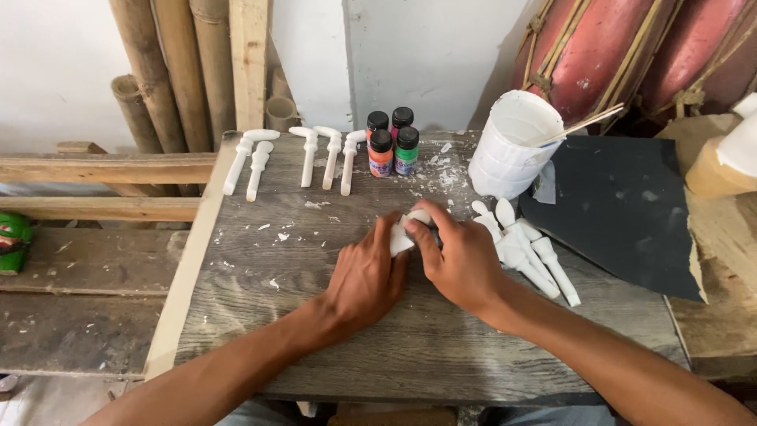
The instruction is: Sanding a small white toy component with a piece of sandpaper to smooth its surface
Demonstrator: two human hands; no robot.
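Both hands closed on one white piece [404, 233] near mid-board [315, 315], slightly toward 12 o'clock from centre. Left hand [364, 278] coming in from 7 o'clock, fingers wrapped narrow over the lower, 8 o'clock end. Right hand [460, 262] coming in from 5 o'clock, thumb and forefinger pinched tight on the upper, 2 o'clock end. Long axis of the piece hard to read, mostly hidden by fingers; seemingly slanted from 8 to 2 o'clock. Neither hand clearly nearer: both touching, piece caught between them, left below, right above.

Just beside the right hand, at 3 o'clock, a pile [524, 252] of like white pieces, long axes running 11 to 5 o'clock, touching one another. Well apart at 12 o'clock, a row [307, 158] of white pegs set upright to the board edge, then four paint bottles [392, 142] clustered. At 1 o'clock a white tub [512, 146] tilted, with a stick [583, 125] across its rim. Dark sheet [623, 213] at 3 o'clock, beyond the pile.
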